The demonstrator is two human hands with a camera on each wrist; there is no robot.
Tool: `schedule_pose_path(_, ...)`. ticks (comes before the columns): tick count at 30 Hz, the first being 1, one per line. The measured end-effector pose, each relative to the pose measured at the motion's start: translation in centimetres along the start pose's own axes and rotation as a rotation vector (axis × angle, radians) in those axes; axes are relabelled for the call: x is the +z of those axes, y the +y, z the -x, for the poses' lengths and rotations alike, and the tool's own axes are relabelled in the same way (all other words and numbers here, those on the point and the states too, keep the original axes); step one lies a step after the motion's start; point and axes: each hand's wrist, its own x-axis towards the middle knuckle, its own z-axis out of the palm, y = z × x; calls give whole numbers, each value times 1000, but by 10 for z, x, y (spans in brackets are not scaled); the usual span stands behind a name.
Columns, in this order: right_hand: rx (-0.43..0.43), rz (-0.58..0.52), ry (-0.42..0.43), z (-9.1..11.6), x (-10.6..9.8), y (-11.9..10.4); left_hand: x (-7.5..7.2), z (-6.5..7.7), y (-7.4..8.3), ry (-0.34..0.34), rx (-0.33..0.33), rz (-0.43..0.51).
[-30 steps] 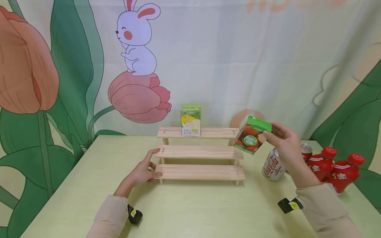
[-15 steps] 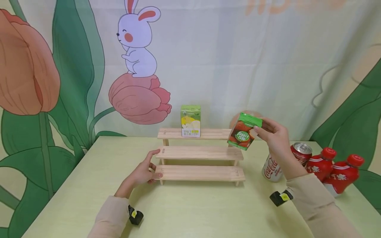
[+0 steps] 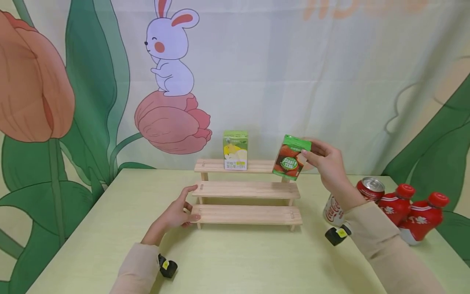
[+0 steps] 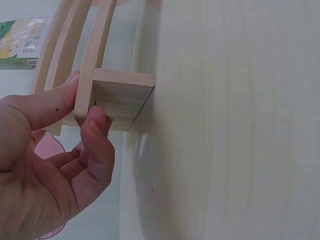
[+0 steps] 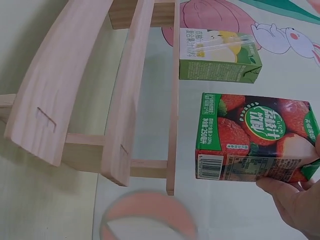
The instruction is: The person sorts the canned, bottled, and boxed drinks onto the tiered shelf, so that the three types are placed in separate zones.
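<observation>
My right hand (image 3: 324, 163) grips a red and green lychee juice box (image 3: 291, 158) by its upper right side. In the head view the box is slightly tilted and overlaps the right end of the top step. The right wrist view shows it apart from the wooden three-step rack (image 5: 132, 95). At the rack's left end, my left hand (image 3: 178, 210) pinches the bottom step (image 3: 246, 214) between thumb and finger (image 4: 97, 135). A green and yellow juice box (image 3: 235, 151) stands upright on the top step, left of the held one.
To the right stand a white Coca-Cola can (image 3: 333, 210), a red can (image 3: 371, 188) and two red-capped bottles (image 3: 422, 218), partly behind the right forearm. A printed curtain (image 3: 271, 73) hangs behind the pale table (image 3: 235, 261).
My right hand has carried the lychee juice box leftward and slightly up toward the top step, turning it more upright. The left hand stays on the rack.
</observation>
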Motion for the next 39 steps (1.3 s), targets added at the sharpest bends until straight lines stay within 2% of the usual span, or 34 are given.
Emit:
schedule_pose_path(6,41,79,-21,-9,6,-6,-1,-1,-2,-7,-5,4)
schedule_pose_path(12,48,47,-35,-20,10,-8,-1,-4,-3,-4,-7,17)
schedule_pose_path(21,77,31,-65,-35,21,3,1,-2,-3,2,-49,4)
schedule_pose_path(27,93,39,-73,-42,25,5,0,-2,-3,3,-48,-2)
schedule_pose_path(39,122,-4,-148,-50,35,5,0,-1,0,0,-40,1)
